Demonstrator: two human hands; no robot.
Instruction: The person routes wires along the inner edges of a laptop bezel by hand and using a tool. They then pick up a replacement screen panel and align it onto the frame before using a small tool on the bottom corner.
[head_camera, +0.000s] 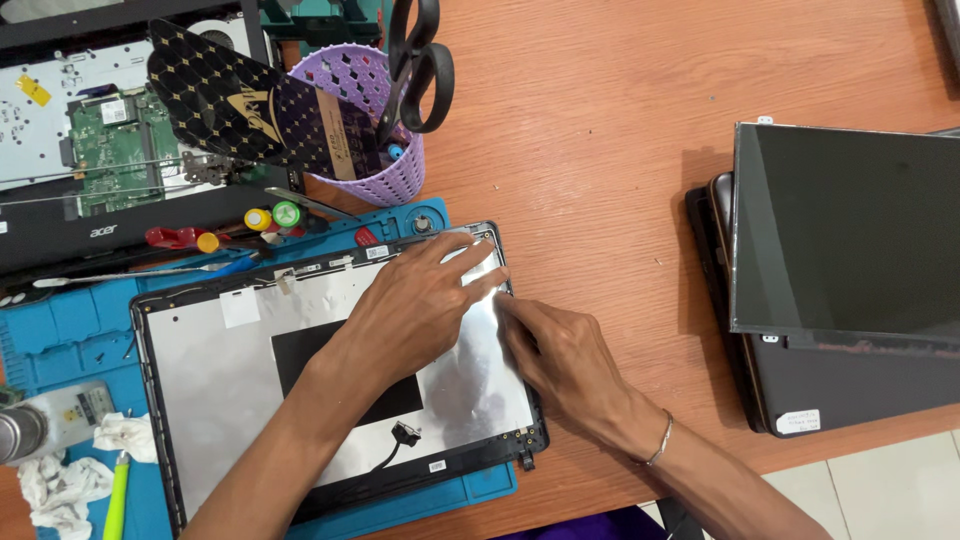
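Purple basket (385, 180) holds black scissors (415, 65); both hands on laptop lid (220, 390).

The scene was bright and evenly lit, with soft light from overhead. Shadows were faint and short: the loose screen panel (845, 230) at three o'clock cast a dim band to its left on the wooden table (620, 120), and the right hand (560, 355) left a soft shadow under it. The silver foil of the laptop lid (250, 390) showed a mild, cloudy glare near the centre, beside the left hand (420, 305). The dark panel gave a dull sheen. Focus was sharp throughout, without motion blur. Straight edges bowed slightly toward the corners.
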